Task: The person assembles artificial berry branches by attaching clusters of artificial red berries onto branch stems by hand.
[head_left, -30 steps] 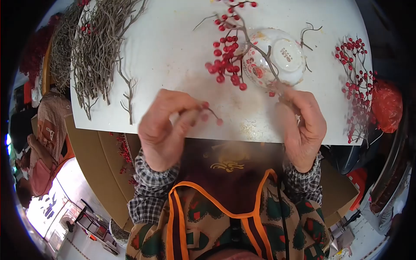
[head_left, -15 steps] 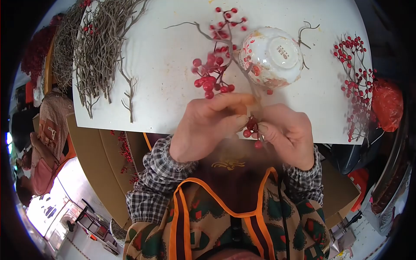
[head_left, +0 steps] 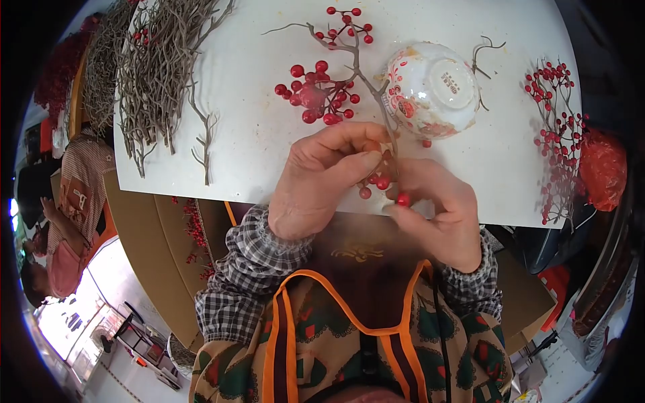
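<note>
Berry branch [head_left: 322, 94] stem pinched between left hand [head_left: 322, 178] and right hand [head_left: 437, 208], fingers [head_left: 356, 164] of both closed on it, red clusters just beyond fingers over white table [head_left: 255, 134], upturned patterned bowl [head_left: 433, 87] beside branch, bare twig pile [head_left: 154, 67] well left.

A white table [head_left: 255, 154] stands over brown cardboard [head_left: 161, 262], with pale floor [head_left: 121, 282] below

Bright, even light over white bench [head_left: 255, 144]; top reads near blown-out, only soft, faint shadows under twigs. Strong fisheye: bench edges bow, black vignette rings frame. Centre fairly sharp; slight motion blur on fingers [head_left: 349, 164] and berry cluster [head_left: 316, 94]. Near left corner overexposed, floor glaring white. Far right edge dark, smeared, detail lost.
</note>
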The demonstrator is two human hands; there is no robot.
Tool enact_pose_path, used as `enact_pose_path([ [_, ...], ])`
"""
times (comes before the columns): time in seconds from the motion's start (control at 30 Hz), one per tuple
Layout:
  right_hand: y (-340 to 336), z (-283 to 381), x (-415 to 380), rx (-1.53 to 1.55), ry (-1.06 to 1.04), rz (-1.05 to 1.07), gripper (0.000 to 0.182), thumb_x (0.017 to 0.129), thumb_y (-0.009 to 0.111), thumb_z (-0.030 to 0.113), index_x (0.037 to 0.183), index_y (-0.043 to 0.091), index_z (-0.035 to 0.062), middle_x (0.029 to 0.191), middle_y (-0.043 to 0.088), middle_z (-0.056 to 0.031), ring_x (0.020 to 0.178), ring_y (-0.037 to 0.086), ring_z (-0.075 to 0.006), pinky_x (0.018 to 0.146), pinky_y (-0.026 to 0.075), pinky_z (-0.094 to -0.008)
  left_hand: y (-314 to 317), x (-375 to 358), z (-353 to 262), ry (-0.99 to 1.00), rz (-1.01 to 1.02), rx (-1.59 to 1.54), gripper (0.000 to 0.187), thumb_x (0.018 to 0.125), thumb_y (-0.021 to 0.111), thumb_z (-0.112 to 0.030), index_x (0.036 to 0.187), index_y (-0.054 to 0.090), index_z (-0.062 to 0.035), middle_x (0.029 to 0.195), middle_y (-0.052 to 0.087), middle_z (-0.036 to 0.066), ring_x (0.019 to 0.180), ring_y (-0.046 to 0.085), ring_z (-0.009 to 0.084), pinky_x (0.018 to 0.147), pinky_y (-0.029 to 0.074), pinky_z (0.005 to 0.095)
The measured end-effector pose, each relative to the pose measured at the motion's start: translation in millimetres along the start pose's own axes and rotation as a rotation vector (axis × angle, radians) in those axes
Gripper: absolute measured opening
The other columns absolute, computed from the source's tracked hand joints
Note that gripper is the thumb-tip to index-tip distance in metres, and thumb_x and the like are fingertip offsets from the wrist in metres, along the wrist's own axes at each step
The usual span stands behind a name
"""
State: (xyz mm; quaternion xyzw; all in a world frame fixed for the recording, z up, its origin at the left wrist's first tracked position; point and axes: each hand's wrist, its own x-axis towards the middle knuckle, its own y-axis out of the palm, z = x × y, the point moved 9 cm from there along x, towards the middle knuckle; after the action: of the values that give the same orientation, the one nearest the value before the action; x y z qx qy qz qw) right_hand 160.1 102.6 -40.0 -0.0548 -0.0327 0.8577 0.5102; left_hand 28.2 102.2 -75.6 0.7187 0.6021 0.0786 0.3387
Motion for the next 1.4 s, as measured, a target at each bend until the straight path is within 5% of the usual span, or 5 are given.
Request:
enact_pose_path([
  [0.17, -22, 10, -2, -0.234, -0.101, -0.195, 0.028, 0.086, 0.062, -0.002, 0.113, 0.059, -0.0038, 0.102, 0.062, -0.0104, 0.078, 0.059, -0.0117, 0.068, 0.047, -0.0219, 0, -2, -6, 0.013, -0.051, 0.13, 0.024, 0.091, 0.057, -0.003, 0.114, 0.059, 0.0032, 0.104, 0.062, 0.007, 0.089, 0.055, 0.0099, 0.084, 0.046, 0.0258],
  [0.43, -64, 12, -1, -0.023, 0.082, -0.415, 0.015, 0.088, 0.062, -0.001, 0.103, 0.06, -0.0047, 0.087, 0.063, -0.0036, 0.077, 0.056, -0.0065, 0.07, 0.045, -0.0196, 11, -6, -20, 0.216, -0.041, 0.426, 0.017, 0.087, 0.058, 0.006, 0.101, 0.064, -0.0004, 0.097, 0.058, 0.006, 0.08, 0.057, 0.0101, 0.066, 0.048, 0.0205],
  [0.97, -86, 24, 28, -0.076, 0.037, -0.422, 0.015, 0.083, 0.067, -0.001, 0.098, 0.062, -0.0022, 0.08, 0.062, -0.0004, 0.07, 0.054, -0.0032, 0.062, 0.044, -0.0175, 22, -4, -34, 0.445, -0.045, 0.616, 0.023, 0.078, 0.06, 0.015, 0.095, 0.064, -0.0012, 0.101, 0.052, 0.008, 0.087, 0.055, 0.0154, 0.076, 0.049, 0.0263],
  [1.07, -87, 30, 32, -0.22, 0.043, -0.412, 0.015, 0.082, 0.067, 0.0, 0.096, 0.062, -0.001, 0.079, 0.062, 0.0005, 0.067, 0.053, -0.0031, 0.06, 0.044, -0.0177, 23, -2, -26, 0.357, 0.063, 0.495, 0.012, 0.088, 0.059, 0.001, 0.099, 0.063, -0.0004, 0.102, 0.057, 0.012, 0.094, 0.056, 0.0173, 0.084, 0.047, 0.0287],
  [1.4, -76, 45, 44, -0.468, 0.044, -0.363, 0.013, 0.081, 0.066, 0.001, 0.092, 0.061, -0.0005, 0.073, 0.061, -0.0001, 0.064, 0.053, -0.004, 0.058, 0.044, -0.0179, 20, 0, -30, 0.423, 0.035, 0.707, 0.011, 0.086, 0.06, 0.004, 0.096, 0.063, 0.0016, 0.097, 0.06, 0.011, 0.09, 0.056, 0.0178, 0.08, 0.047, 0.0299],
])
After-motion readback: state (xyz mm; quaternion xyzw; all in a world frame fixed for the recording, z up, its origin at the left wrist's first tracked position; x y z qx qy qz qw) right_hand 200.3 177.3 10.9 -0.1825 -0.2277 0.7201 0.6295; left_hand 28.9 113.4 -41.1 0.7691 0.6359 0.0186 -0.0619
